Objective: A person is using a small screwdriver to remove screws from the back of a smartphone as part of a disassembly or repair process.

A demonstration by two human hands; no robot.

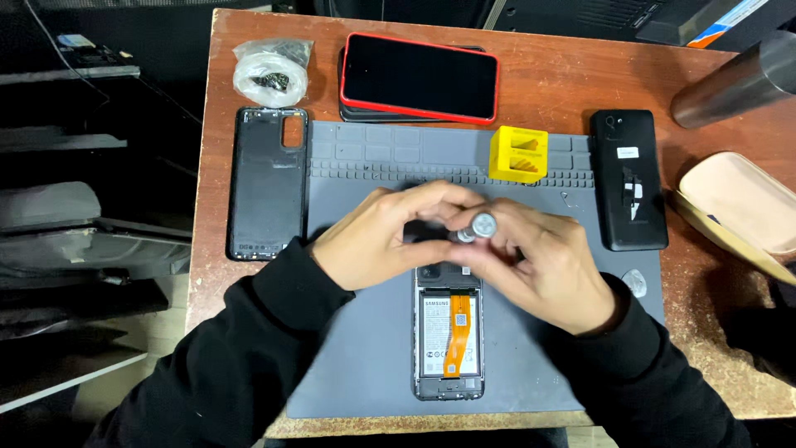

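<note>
- Under both hands: grey mat on brown wooden counter, opened phone below.
- Left hand, right hand: each grip clasping silver screwdriver.
- Beyond: yellow holder.

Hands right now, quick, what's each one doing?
Left hand: closed on the screwdriver, over the opened phone.
Right hand: closed on the same screwdriver.
</note>
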